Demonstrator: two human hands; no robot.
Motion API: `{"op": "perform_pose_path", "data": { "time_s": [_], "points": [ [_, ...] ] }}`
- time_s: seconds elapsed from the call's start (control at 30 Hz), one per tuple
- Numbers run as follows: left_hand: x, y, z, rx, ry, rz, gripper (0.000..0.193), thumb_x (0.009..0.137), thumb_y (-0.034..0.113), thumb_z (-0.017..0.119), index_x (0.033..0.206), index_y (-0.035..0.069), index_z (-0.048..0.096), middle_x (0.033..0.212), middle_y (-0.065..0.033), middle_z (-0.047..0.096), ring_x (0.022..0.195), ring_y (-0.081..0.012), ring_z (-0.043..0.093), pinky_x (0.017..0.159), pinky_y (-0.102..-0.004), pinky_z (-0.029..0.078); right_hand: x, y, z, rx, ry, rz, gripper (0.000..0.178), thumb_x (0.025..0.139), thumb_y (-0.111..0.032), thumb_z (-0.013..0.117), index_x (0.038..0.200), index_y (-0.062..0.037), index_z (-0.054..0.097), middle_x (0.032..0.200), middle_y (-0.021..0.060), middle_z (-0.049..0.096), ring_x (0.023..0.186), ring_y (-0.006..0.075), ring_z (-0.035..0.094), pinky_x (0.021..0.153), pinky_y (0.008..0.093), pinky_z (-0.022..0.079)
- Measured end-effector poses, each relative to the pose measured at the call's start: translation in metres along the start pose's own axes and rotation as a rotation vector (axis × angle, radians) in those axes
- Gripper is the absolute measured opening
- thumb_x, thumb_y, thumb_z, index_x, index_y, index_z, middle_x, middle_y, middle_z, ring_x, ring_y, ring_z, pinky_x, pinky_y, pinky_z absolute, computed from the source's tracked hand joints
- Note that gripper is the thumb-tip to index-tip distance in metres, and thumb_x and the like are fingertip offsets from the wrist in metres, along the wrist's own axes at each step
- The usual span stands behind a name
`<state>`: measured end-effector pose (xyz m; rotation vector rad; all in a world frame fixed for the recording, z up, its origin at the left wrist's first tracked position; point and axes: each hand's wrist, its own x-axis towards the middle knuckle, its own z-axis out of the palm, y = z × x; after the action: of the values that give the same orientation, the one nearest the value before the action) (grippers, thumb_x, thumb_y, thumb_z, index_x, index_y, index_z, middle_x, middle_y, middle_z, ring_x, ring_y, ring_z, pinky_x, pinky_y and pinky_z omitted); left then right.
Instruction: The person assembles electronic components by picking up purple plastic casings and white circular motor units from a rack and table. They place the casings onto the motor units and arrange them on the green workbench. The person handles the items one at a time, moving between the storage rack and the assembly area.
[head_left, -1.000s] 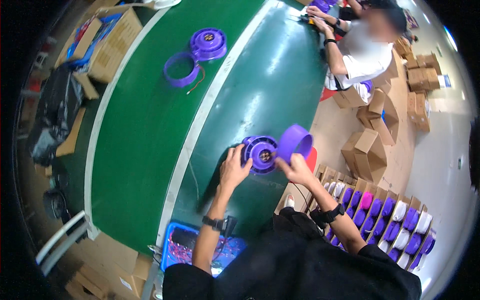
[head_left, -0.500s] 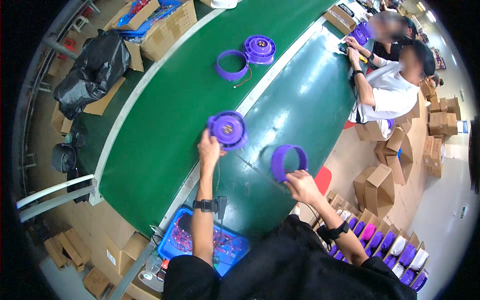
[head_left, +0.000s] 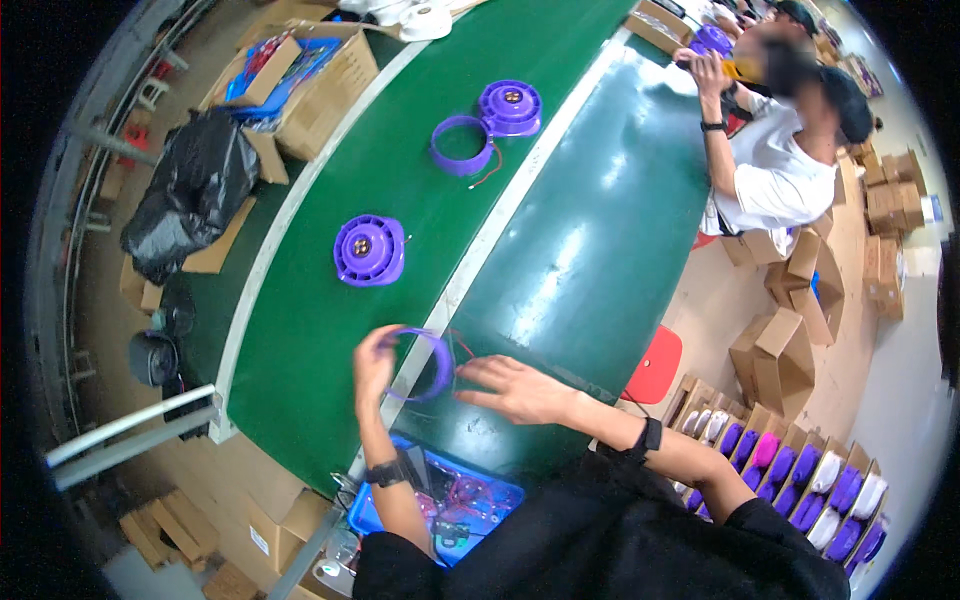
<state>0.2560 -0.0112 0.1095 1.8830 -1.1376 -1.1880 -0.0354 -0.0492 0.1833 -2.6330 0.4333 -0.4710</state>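
Observation:
My left hand (head_left: 374,366) grips the left side of a purple plastic ring (head_left: 443,366), held over the white strip at the belt's edge. To the right of the ring, my right hand (head_left: 522,389) has its fingers stretched out and holds nothing. A thin red wire (head_left: 462,343) shows between the ring and the right fingertips; whether they touch it I cannot tell. Beyond the left hand, a round purple slotted housing (head_left: 369,250) lies on the green belt (head_left: 300,330). Farther off, a second purple ring (head_left: 434,150) with a red lead rests against another purple housing (head_left: 511,107).
A blue tray (head_left: 370,515) of tangled wires sits by my left forearm. Along the right edge are a red stool (head_left: 655,364) and a divided carton of purple, white and pink parts (head_left: 785,465). A co-worker in a white top (head_left: 785,180) works at the far right.
The housing has left my left hand and lies on the belt. The ring has moved left from my right hand into my left. My right hand has opened.

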Motion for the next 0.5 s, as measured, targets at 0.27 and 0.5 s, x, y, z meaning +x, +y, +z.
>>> {"op": "perform_pose_path", "data": {
  "time_s": [0.27,0.5],
  "points": [
    [0.02,-0.072,-0.047,0.821,0.661,-0.12,0.068,0.093,0.042,0.055,0.139,-0.006,0.039,0.141,-0.029,0.041,0.13,-0.0428,0.042,0.111,-0.0479,0.031,-0.263,0.049,-0.061,0.346,-0.407,1.291,0.035,0.08,-0.017,0.058,0.113,-0.0071,0.063,0.107,0.0189,0.066,0.1,0.036,0.063,0.083,0.0447,0.052],
    [-0.016,0.12,0.141,0.684,-0.558,0.703,0.033,0.093,0.022,0.056,0.116,-0.001,0.061,0.111,-0.0224,0.064,0.105,-0.036,0.06,0.093,-0.0423,0.046,-0.515,-0.039,-0.097,0.276,0.026,1.839,0.034,0.077,-0.016,0.056,0.108,-0.0042,0.067,0.099,0.0171,0.07,0.091,0.029,0.068,0.077,0.0426,0.053]
  ]
}}
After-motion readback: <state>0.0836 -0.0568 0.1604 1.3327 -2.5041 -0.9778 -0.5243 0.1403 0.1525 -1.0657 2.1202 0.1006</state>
